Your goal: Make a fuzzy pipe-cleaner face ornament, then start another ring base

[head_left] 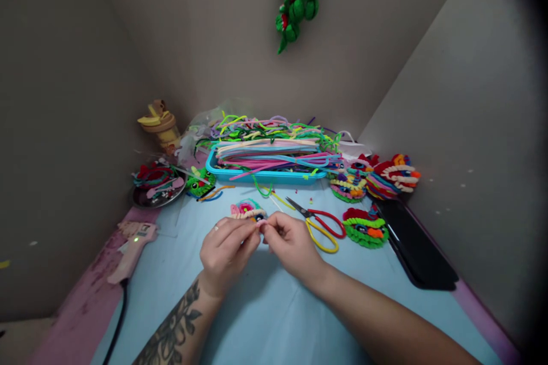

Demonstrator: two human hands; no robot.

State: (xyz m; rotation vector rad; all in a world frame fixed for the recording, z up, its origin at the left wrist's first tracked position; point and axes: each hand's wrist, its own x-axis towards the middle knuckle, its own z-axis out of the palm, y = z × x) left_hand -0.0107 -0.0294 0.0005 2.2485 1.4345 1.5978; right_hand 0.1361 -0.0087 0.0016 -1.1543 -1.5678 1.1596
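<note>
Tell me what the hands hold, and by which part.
The left hand and right hand pinch the near edge of the pipe-cleaner ornament; the exact spot is hidden.

Grey corner walls (pixel 85 97), light-blue table (pixel 265 319)

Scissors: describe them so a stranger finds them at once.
Start at the blue tray of pipe cleaners at the back. In front of it, just right of the right hand, the scissors lie flat on the pale blue mat. Their one red and one yellow handle loop and bare metal blades set them apart from the fuzzy crafts nearby.
</note>
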